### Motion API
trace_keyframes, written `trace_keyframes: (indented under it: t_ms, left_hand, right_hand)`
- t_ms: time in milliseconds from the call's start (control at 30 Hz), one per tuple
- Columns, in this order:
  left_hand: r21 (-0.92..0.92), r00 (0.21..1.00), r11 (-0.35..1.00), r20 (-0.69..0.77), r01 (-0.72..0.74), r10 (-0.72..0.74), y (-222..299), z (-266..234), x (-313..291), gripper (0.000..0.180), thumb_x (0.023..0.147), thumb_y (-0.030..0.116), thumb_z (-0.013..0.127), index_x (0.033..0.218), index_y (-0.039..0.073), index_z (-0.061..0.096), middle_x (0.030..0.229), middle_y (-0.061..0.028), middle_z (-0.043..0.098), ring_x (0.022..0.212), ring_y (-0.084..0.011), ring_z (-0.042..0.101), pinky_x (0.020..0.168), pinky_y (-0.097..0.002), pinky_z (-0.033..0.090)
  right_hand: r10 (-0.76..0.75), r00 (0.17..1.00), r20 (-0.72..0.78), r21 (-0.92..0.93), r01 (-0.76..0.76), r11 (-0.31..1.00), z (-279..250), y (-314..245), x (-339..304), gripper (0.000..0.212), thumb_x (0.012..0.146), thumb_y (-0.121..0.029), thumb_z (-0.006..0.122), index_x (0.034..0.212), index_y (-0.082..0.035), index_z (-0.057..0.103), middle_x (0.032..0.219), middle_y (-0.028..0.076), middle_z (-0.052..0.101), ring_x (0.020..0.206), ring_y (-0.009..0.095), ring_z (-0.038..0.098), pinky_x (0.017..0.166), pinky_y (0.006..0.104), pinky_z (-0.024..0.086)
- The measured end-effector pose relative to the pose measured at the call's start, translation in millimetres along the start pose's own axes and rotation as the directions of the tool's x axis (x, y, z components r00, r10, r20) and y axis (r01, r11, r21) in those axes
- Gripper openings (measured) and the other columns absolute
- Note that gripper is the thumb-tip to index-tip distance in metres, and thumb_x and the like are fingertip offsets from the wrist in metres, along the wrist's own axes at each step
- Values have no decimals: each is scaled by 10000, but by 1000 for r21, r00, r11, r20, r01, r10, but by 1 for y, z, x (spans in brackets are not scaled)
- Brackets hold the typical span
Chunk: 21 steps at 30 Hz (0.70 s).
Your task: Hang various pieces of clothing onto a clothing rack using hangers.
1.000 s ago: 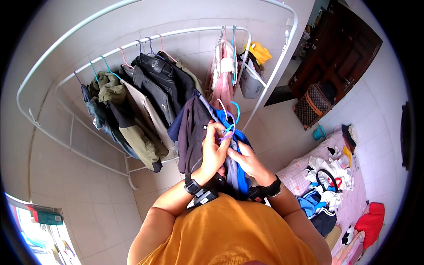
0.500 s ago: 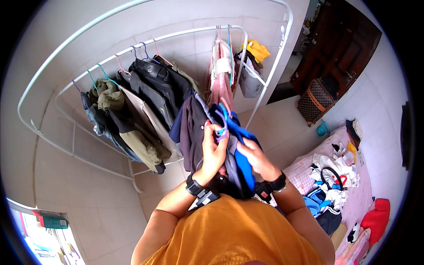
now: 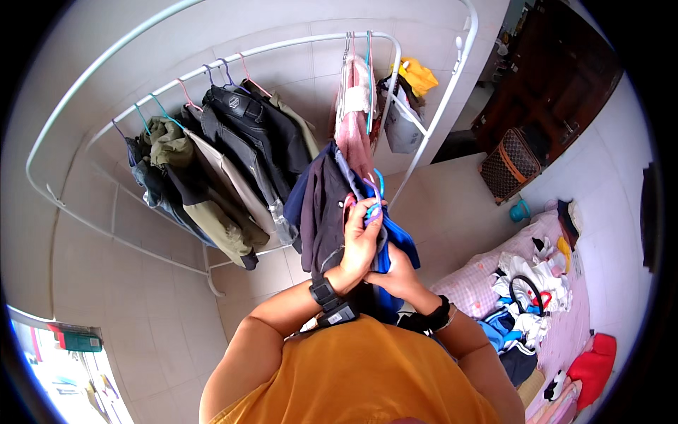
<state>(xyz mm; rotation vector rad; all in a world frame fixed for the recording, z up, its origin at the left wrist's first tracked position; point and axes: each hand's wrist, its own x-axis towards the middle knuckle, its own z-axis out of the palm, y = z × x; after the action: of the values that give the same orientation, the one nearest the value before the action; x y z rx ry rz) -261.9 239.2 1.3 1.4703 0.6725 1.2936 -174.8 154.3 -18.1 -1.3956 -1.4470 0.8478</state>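
Several plastic clothes hangers (image 3: 375, 192) in purple, blue and red-pink are bunched in my left hand (image 3: 361, 244), its fingers closed around their hooks. Clothes hang from them in front of my body: a dark plum-grey garment (image 3: 323, 205) on the left and a bright blue garment (image 3: 401, 242) on the right, with navy and grey cloth between. Just below and to the right, my right hand (image 3: 401, 275) closes on the blue garment, its thumb reaching under my left hand. Folds of cloth partly hide its fingers.
Ahead stands a white clothes rack (image 3: 296, 46) with jackets (image 3: 244, 120) and pink clothing (image 3: 353, 134). To the right, a bed (image 3: 565, 311) bears heaped clothes (image 3: 531, 283). A brown patterned suitcase (image 3: 510, 166) stands by the dark door (image 3: 547, 85).
Both hands and the bunched hangers have shifted slightly right. My right hand has slid down the blue garment, nearer my left wrist. The view has tilted a little.
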Motion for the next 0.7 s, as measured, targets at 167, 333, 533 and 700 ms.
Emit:
trace_keyframes:
  t_ms: [167, 333, 533, 700]
  left_hand:
    - [-251, 954, 936, 235, 245, -187, 3, 23, 0, 333, 845, 52, 573, 1162, 57, 471, 1047, -61, 434, 953, -142, 423, 879, -257, 337]
    - [-210, 541, 837, 833, 505, -118, 37, -17, 5, 630, 853, -56, 512, 1396, 117, 243, 1229, -99, 485, 1119, -144, 468, 952, -295, 383]
    - [97, 702, 921, 619, 376, -352, 22, -108, 112, 244, 924, 128, 447, 1075, 0, 590, 830, -74, 652, 749, -143, 638, 653, -246, 508]
    - [42, 874, 912, 271, 409, -404, -118, -119, 170, 622, 873, 107, 485, 1411, 69, 175, 1374, -145, 351, 1221, -258, 392, 1020, -347, 282]
  right_hand:
    - [99, 995, 11, 149, -100, 984, -43, 12, -4, 199, 648, -29, 628, 832, 4, 559, 746, 27, 585, 705, 95, 542, 656, 260, 453]
    - [225, 955, 196, 413, -288, 864, -79, -7, -41, 275, 596, 20, 577, 871, 15, 585, 793, 25, 590, 731, 104, 554, 677, 244, 455]
    - [349, 870, 349, 380, -472, 796, -120, -17, -67, 390, 562, 27, 592, 952, 22, 597, 881, 21, 602, 796, 102, 549, 714, 227, 432]
    - [332, 856, 396, 371, -481, 795, -114, -23, -55, 348, 564, 24, 610, 911, 11, 595, 849, 6, 590, 768, 93, 535, 721, 220, 415]
